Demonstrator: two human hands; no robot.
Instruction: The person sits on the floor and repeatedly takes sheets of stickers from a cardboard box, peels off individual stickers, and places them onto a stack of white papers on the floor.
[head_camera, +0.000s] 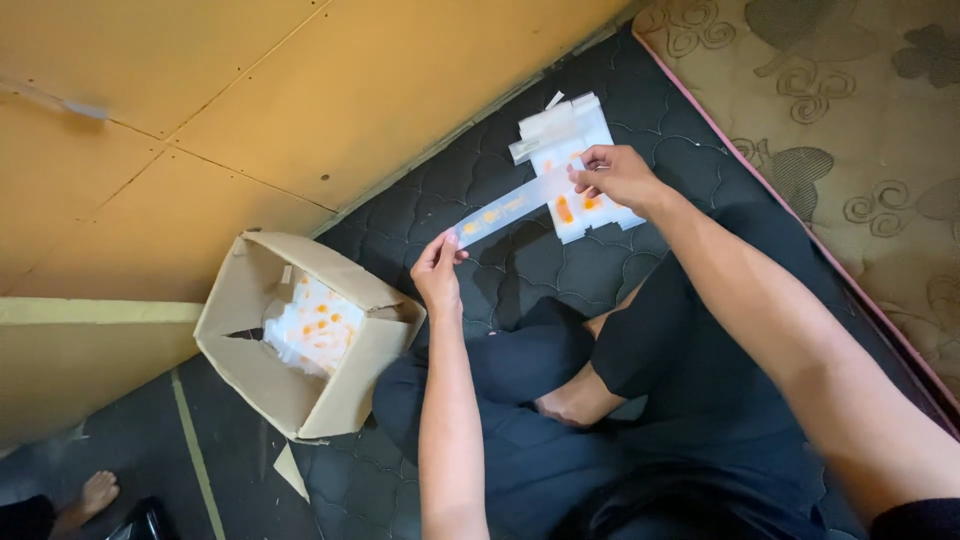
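Between my two hands stretches a long white paper strip (510, 208) with orange marks. My left hand (438, 270) pinches its near end, and my right hand (617, 176) grips its far end. Under my right hand a stack of flat white sheets (572, 140) with orange print lies on the dark quilted mat (520, 265). My crossed legs in dark trousers (640, 350) rest on the mat below the strip.
An open cardboard box (240, 300) at the left holds several white sheets with orange print (315, 325). A yellow tiled floor (250, 100) lies behind it, a patterned beige carpet (860, 110) to the right. Another person's foot (95, 495) shows at the bottom left.
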